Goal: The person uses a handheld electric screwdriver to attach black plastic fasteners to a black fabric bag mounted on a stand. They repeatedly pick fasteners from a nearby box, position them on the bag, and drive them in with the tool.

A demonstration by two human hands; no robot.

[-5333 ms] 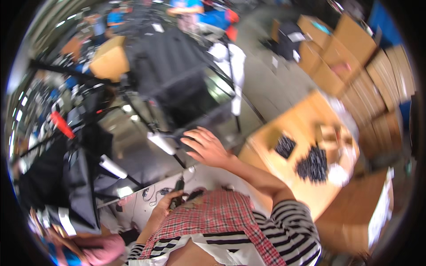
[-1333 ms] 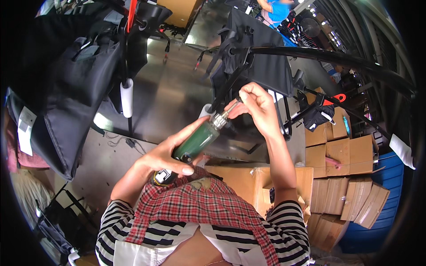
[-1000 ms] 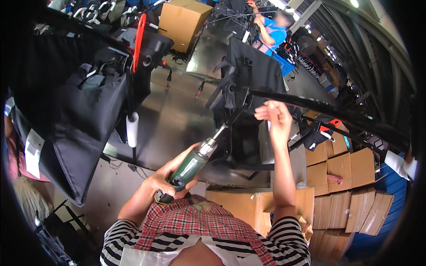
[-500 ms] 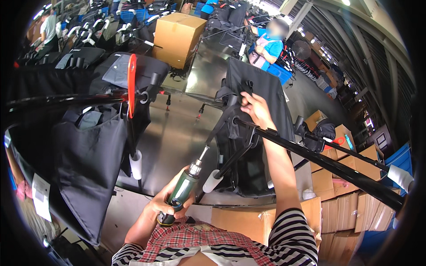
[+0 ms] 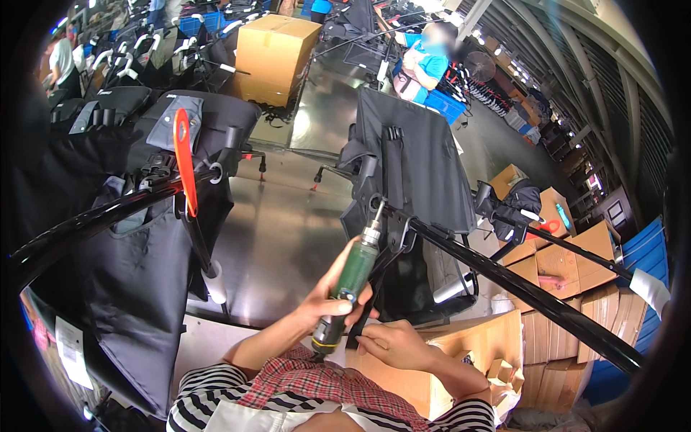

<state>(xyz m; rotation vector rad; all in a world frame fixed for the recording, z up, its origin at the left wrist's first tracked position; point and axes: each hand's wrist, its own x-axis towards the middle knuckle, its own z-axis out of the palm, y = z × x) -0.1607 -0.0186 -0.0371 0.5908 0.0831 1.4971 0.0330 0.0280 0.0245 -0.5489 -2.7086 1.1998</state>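
My left hand (image 5: 332, 306) is closed around a green electric screwdriver (image 5: 354, 272), which points up and away from me. Its bit (image 5: 378, 210) meets, or nearly meets, a black joint on a tubular frame (image 5: 497, 268). Black fabric (image 5: 425, 162) is spread over that frame, with straps and a short upright tube beside it. My right hand (image 5: 394, 343) is low, close to the screwdriver's lower end, with its fingers curled in a pinch. A dark strap-like piece shows by those fingertips; what they hold cannot be made out.
A second black fabric-covered frame (image 5: 144, 281) with an orange loop (image 5: 185, 162) stands at the left. The shiny metal table (image 5: 266, 230) lies between both. Open cardboard boxes (image 5: 568, 252) are at the right, a large carton (image 5: 277, 57) behind. A person in blue (image 5: 425, 65) stands farther back.
The screwdriver has moved up and right, bringing its bit to the frame joint. My right hand has left the fabric and straps and come down near my body, fingers now curled.
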